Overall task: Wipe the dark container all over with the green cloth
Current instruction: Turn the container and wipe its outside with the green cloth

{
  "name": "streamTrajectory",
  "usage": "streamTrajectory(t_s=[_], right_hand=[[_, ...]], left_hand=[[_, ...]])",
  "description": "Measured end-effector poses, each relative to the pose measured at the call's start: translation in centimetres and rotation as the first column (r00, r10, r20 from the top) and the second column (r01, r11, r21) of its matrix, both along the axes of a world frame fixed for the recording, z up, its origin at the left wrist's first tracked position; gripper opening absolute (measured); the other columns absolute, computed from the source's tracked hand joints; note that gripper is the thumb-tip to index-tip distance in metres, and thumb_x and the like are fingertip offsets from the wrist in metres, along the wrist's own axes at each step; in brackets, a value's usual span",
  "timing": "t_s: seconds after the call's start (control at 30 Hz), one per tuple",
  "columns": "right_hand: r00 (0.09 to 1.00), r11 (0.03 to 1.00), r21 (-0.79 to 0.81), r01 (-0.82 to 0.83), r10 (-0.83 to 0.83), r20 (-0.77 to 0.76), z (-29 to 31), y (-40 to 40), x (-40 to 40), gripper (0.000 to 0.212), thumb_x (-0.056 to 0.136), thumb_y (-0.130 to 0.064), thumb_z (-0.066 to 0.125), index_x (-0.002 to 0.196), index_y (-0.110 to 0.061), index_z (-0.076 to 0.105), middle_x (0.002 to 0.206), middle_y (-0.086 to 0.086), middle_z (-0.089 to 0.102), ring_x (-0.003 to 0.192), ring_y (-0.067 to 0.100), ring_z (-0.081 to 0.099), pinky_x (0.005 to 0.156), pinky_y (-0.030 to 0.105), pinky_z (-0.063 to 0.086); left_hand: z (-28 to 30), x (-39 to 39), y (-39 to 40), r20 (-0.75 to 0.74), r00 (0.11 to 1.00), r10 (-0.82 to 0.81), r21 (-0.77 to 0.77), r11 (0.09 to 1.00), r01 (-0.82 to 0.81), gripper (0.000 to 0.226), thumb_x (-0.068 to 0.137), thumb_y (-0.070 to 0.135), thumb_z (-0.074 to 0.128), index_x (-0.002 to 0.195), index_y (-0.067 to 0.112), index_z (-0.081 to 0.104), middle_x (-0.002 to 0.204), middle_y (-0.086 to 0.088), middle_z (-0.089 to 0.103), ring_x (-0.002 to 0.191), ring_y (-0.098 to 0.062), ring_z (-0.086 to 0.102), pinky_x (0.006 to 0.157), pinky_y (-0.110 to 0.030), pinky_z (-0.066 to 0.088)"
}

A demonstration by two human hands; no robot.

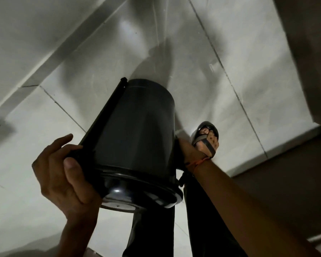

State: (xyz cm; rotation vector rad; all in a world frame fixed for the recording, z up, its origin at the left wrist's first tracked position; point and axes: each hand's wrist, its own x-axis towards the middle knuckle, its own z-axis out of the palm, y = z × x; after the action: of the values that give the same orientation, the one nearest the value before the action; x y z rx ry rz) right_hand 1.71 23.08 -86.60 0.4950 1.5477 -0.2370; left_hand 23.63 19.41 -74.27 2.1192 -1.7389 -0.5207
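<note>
- A person's left hand (63,175) clamps the rim of a dark cylindrical plastic container (135,134), held aloft.
- Its long axis runs away from that grip, base farthest.
- The right hand (185,151) reaches behind the far wall; its grip is hidden, and no green cloth shows.

Pale tiled floor (202,75), dark grout lines running diagonally. Sandalled foot (206,138) planted on floor. Dark trouser legs (208,219) rise nearer than foot. Orange wrist thread (197,163) just below foot.
</note>
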Motion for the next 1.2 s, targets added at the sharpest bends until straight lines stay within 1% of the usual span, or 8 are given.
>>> streamTrajectory(t_s=[0.1,0.2,0.4,0.5,0.67,0.83,0.97,1.2], right_hand=[[0.999,1.0,0.005,0.031,-0.03,-0.028,-1.5,-3.7,-1.6,0.029,0.104,-0.024,0.049,0.089,-0.006,0.066,0.065,0.011,0.073,0.056,0.025,0.071,0.051,0.025,0.058],[0.916,0.929,-0.15,-0.339,0.29,-0.276,-3.6,-8.3,-1.6,0.041,0.105,-0.029,0.049,0.136,-0.005,0.06,0.133,0.02,0.069,0.121,0.038,0.066,0.104,0.045,0.055],[0.573,0.23,-0.544,-0.807,0.525,-0.629,1.0,-12.0,2.1,0.041,0.09,-0.025,0.059,0.129,-0.028,0.072,0.142,0.003,0.068,0.134,0.028,0.06,0.119,0.041,0.043],[0.657,0.017,-0.739,-0.673,0.474,-0.586,4.8,-8.9,3.0,0.044,0.081,-0.008,0.065,0.122,-0.016,0.077,0.14,0.009,0.069,0.137,0.029,0.056,0.123,0.048,0.035],[0.808,0.428,-0.69,-0.583,0.213,-0.55,5.5,-1.5,1.6,0.043,0.096,-0.008,0.055,0.138,-0.007,0.06,0.144,0.003,0.056,0.135,0.01,0.05,0.117,0.013,0.034],[0.958,0.976,-0.169,-0.134,0.084,-0.275,0.7,-0.8,-0.9,0.028,0.106,-0.033,0.045,0.124,-0.017,0.06,0.102,0.001,0.06,0.104,0.024,0.059,0.101,0.037,0.049],[0.979,0.99,-0.071,-0.122,0.108,-0.171,0.2,-2.8,-1.2,0.045,0.107,-0.037,0.041,0.129,-0.005,0.063,0.12,0.014,0.065,0.11,0.031,0.064,0.099,0.049,0.057],[0.939,0.885,-0.328,-0.33,0.273,-0.209,11.2,-0.9,-3.3,0.043,0.082,-0.02,0.06,0.125,-0.021,0.065,0.104,0.012,0.071,0.092,0.032,0.07,0.079,0.044,0.061]], left_hand=[[0.3,-0.8,0.6,0.013,0.999,-0.039,-0.029,0.999,0.039,0.06,0.115,0.034,0.028,0.097,-0.004,0.07,0.111,-0.028,0.075,0.122,-0.029,0.059,0.113,-0.031,0.04],[0.2,-1.4,1.0,0.019,0.993,-0.113,-0.083,0.99,0.114,0.056,0.114,0.028,0.031,0.095,-0.006,0.072,0.106,-0.027,0.075,0.124,-0.028,0.06,0.114,-0.038,0.042],[0.0,-2.1,1.3,0.031,0.992,-0.119,-0.092,0.988,0.122,0.051,0.111,0.022,0.033,0.095,-0.007,0.072,0.111,-0.026,0.076,0.135,-0.035,0.059,0.119,-0.031,0.038],[-0.2,-1.6,1.6,0.045,0.997,-0.068,-0.092,0.993,0.072,0.057,0.114,0.028,0.031,0.095,-0.006,0.072,0.113,-0.028,0.075,0.135,-0.041,0.058,0.12,-0.034,0.038],[0.0,-1.5,1.6,0.027,1.0,0.011,-0.083,0.996,-0.009,0.063,0.116,0.038,0.028,0.094,-0.002,0.072,0.115,-0.028,0.072,0.134,-0.042,0.056,0.119,-0.03,0.037],[-0.4,-2.8,1.6,0.041,0.995,-0.086,-0.106,0.99,0.09,0.049,0.111,0.022,0.036,0.093,-0.004,0.074,0.113,-0.026,0.074,0.135,-0.038,0.056,0.12,-0.028,0.035],[-0.6,-2.5,1.6,0.057,0.992,-0.112,-0.138,0.983,0.119,0.045,0.108,0.016,0.038,0.093,-0.004,0.074,0.109,-0.027,0.074,0.138,-0.021,0.053,0.12,-0.029,0.035],[-0.1,-4.5,2.4,0.028,0.978,-0.207,-0.137,0.968,0.209,0.045,0.11,0.021,0.044,0.089,-0.003,0.077,0.112,-0.026,0.072,0.135,-0.04,0.056,0.118,-0.038,0.042]])
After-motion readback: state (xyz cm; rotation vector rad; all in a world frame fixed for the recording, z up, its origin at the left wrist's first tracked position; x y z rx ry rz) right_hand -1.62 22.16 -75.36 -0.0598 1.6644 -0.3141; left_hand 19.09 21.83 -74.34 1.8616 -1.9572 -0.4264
